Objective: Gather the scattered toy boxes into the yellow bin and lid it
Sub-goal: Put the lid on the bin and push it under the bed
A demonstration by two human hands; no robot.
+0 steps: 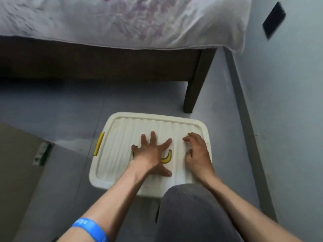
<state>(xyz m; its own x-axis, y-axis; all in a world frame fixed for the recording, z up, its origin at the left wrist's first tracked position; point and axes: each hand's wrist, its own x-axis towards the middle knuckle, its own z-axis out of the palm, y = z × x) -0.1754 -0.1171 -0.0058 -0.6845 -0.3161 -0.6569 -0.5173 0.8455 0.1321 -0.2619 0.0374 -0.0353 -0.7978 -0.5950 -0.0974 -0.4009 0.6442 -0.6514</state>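
Note:
A cream ribbed lid (122,137) with a yellow banana picture lies flat over the bin on the grey floor; a yellow latch (99,143) shows at its left side. The bin's body is hidden under the lid, and no toy boxes are visible. My left hand (152,154) rests flat on the lid's middle with fingers spread. At the lid's right edge sits my right hand (196,151), fingers curled down onto the rim. Neither hand holds anything.
A dark wooden bed frame with its leg (194,84) stands just behind the bin, under a white floral sheet (122,20). A wall with grey skirting (244,105) runs along the right. A brown cardboard piece (19,163) lies at the left. My grey-clad knee (192,212) overlaps the lid's near edge.

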